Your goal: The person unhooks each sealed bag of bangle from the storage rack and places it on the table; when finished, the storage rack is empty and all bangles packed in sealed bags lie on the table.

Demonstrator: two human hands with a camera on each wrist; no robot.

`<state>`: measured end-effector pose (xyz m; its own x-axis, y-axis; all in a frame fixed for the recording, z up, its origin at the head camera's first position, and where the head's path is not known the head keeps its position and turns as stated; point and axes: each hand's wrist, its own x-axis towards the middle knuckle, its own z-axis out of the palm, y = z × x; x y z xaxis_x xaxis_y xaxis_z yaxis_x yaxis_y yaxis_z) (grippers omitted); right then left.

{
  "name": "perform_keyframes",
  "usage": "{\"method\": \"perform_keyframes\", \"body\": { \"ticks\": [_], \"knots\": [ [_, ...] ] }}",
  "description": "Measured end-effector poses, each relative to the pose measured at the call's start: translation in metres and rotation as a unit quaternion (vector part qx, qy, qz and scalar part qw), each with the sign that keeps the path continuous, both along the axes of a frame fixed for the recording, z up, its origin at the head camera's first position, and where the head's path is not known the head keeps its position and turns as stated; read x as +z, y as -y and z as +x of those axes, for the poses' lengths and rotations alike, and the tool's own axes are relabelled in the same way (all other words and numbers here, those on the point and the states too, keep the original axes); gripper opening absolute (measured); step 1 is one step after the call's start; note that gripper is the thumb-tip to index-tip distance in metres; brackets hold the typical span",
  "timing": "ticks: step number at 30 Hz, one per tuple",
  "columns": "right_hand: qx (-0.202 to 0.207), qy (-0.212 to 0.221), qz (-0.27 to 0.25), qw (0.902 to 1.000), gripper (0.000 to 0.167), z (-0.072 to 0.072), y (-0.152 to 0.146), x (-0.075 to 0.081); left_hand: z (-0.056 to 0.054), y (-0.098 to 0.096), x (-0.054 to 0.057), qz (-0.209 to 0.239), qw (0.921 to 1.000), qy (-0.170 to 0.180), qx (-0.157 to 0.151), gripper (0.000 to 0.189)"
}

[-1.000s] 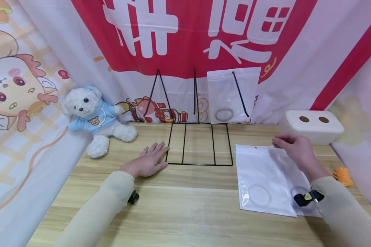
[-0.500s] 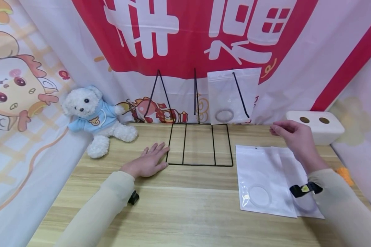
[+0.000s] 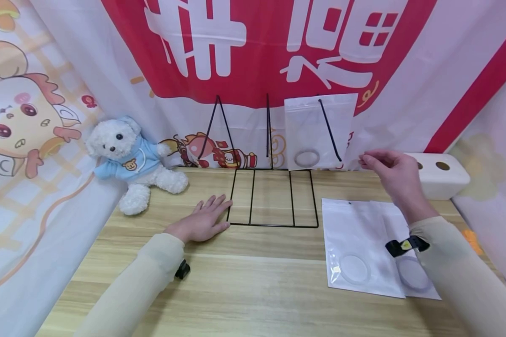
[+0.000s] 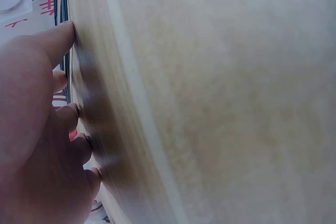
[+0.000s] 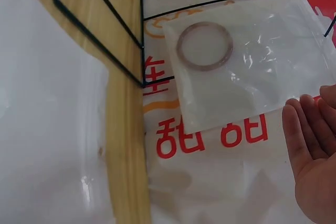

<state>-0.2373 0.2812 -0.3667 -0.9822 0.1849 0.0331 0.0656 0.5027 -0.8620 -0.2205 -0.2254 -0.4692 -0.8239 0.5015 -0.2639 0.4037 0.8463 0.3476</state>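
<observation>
My left hand (image 3: 205,219) lies with spread fingers on the table, fingertips at the left front corner of a black wire rack (image 3: 274,225). The left wrist view shows its fingertips (image 4: 67,31) against the wood. A clear zip bag (image 3: 320,126) holding a ring-shaped bangle (image 3: 307,157) hangs on the rack's right prong. My right hand (image 3: 394,180) is raised to the right of that bag, with nothing seen in it. In the right wrist view its loosely extended fingers (image 5: 298,132) are close to the hanging bag (image 5: 252,98); whether they touch is unclear.
Two overlapping white-backed zip bags (image 3: 358,238), each with a ring inside, lie on the table (image 3: 253,290) at the right. Behind my right hand stands a white box (image 3: 447,175) with round holes. A teddy bear (image 3: 128,157) sits back left. An orange item (image 3: 472,239) is partly hidden by my sleeve.
My right hand has risen from above the flat bags and moved left toward the hanging bag, uncovering more of the right-hand flat bag. The left hand stays put.
</observation>
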Motion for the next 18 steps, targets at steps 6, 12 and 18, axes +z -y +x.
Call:
{"method": "perform_keyframes", "body": {
  "ticks": [6,12,18],
  "knots": [
    [0.006,-0.034,-0.022,0.9991,0.056,-0.008,0.008,0.011,0.0,0.0,0.001,0.001,1.0,-0.001,0.002,0.073],
    [0.006,-0.071,-0.048,0.9963,0.052,-0.019,0.012,0.025,0.0,0.001,0.0,0.004,1.0,-0.001,0.001,0.072],
    [-0.005,-0.087,-0.039,0.9954,0.053,-0.029,0.019,0.036,0.0,0.001,-0.001,0.002,1.0,-0.001,-0.001,0.073]
  ]
}}
